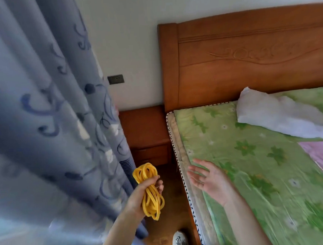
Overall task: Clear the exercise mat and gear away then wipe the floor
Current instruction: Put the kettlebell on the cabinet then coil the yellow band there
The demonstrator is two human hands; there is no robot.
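1. Head view: your left hand (pixel 142 195) grips a coiled yellow resistance band (pixel 149 190), fingers curled round its middle, loops sticking out above and below the fist. It is held in the air beside the bed (pixel 244 174), over the strip of floor (pixel 167 215) on the curtain side of it.
2. Your right hand (pixel 206 178) is spread, fingers straight, holding nothing; it hovers over the near edge of the bed.
3. Nightstand (pixel 144 127) stands against the bed at its headboard end, beyond the band; its top appears bare.
4. Progress, as judged: the band is gathered but not stowed. No exercise mat is in view, so you cannot tell whether it is cleared.
5. Outstanding: no cloth or mop is visible. Floor wiping appears not yet started.
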